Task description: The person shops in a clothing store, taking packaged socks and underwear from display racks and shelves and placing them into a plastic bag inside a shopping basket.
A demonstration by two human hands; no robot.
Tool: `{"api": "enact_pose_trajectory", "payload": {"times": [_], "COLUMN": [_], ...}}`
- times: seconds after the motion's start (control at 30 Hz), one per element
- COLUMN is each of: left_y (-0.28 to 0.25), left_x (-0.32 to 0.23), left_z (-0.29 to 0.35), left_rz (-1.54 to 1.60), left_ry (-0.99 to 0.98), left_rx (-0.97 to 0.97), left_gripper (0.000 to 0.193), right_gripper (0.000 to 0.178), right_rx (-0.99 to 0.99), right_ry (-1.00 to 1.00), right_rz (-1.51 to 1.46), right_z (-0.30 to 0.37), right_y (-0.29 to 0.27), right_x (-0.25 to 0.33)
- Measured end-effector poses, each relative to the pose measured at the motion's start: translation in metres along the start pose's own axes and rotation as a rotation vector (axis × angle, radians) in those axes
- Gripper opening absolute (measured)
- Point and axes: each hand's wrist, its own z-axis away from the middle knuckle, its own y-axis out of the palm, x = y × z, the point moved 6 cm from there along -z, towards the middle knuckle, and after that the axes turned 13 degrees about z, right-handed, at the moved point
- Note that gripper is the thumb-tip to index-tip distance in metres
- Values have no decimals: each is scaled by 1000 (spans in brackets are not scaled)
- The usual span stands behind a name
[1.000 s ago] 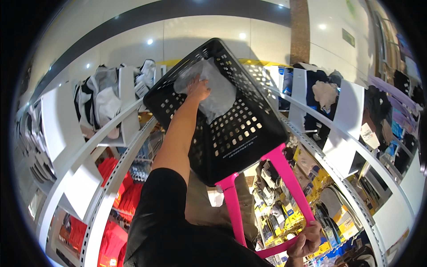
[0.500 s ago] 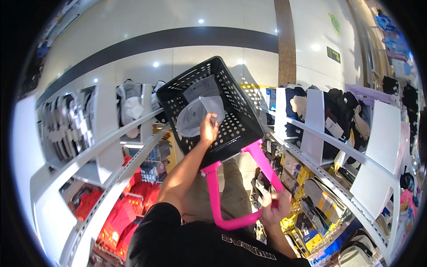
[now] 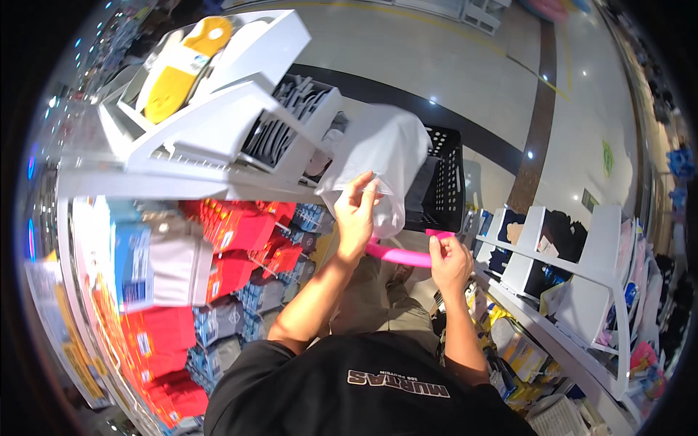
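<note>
Bag: you have a white plastic bag (image 3: pixel 378 156) with something soft and pale inside, lifted in front of the white shelf (image 3: pixel 218 138) and just at the mouth of the basket.
Left hand: your left hand (image 3: pixel 356 211) is pinched shut on the bag's lower edge, fingers (image 3: pixel 366 187) curled over the film, thumb behind.
Right hand: your right hand (image 3: pixel 449 260) is closed around the pink handle (image 3: pixel 396 254) of the basket, holding it up.
Basket: the black basket (image 3: pixel 440 185) has lattice walls and sits tilted behind the bag; its inside is mostly hidden, so you cannot tell what else it holds.
Weight: judged light; the bag hangs from a fingertip pinch without pulling the wrist down.
Stiffness: soft and floppy; the film creases and billows, so expect it to sag wherever you do not support it.
Surface: smooth, likely slippery film; a loose pinch could slide off.
Fragility: contents look like folded cloth, so low risk; the thin film could snag on the lattice.
Where to grip: take it at a gathered edge or corner, as now, where doubled film gives purchase.
Surroundings: red and blue packets (image 3: pixel 233 240) fill the shelves to your left; dark goods sit in white racks (image 3: pixel 567 254) to your right.
</note>
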Motion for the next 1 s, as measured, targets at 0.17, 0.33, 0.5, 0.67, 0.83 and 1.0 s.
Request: {"api": "enact_pose_trajectory", "payload": {"times": [0.17,0.33,0.5,0.67,0.83,1.0], "left_y": [-16,-22,-45,-83,-128,-192], "left_x": [-84,-137,-186,-194,-189,-189], "left_z": [81,164,215,252,286,314], "left_rz": [40,330,474,298,326,354], "left_ry": [63,62,91,107,98,73], "left_rx": [-58,20,82,-1,-42,-108], "left_gripper": [44,46,52,54,58,61], "right_gripper": [27,28,26,28,54,53], "right_rx": [40,122,89,65,549,617], "right_ry": [-5,25,-203,-317,-893,-1171], "right_rz": [6,52,-119,-439,-546,-256], "right_z": [-7,-9,-2,23,120,228], "right_y": [3,5,2,-43,-85,-47], "right_x": [4,10,12,79,207,264]}}
